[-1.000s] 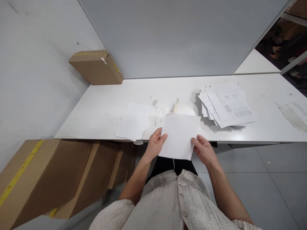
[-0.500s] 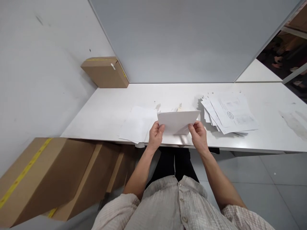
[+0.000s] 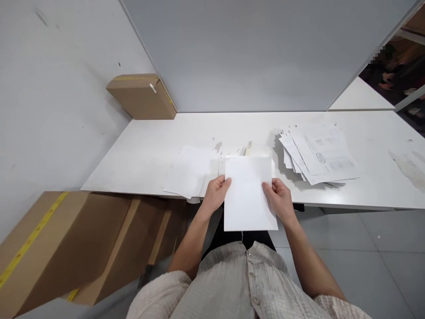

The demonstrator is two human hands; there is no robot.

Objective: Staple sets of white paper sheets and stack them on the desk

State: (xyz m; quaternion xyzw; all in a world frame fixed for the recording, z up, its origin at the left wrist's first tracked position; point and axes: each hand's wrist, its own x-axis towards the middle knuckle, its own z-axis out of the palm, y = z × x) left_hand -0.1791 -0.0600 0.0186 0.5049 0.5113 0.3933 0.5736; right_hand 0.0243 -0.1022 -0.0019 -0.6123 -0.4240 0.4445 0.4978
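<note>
I hold a blank white sheet of paper [image 3: 249, 195] upright in portrait over the front edge of the white table [image 3: 149, 150]. My left hand [image 3: 215, 195] pinches its left edge and my right hand [image 3: 280, 199] pinches its right edge. A loose pile of blank white sheets [image 3: 191, 170] lies on the table just left of my left hand. A fanned stack of printed documents [image 3: 318, 155] lies to the right of my right hand. A small beige object [image 3: 247, 149] sits on the table behind the held sheet.
A brown cardboard box [image 3: 142, 95] sits at the table's back left corner against the grey partition. Large cardboard boxes with yellow tape [image 3: 66, 243] stand on the floor at the left. Scuffs mark the tabletop at the far right [image 3: 410, 168].
The sheet was tipped nearly flat over the table half a second ago. Now it is turned up to face me, its lower edge hanging below the table's edge.
</note>
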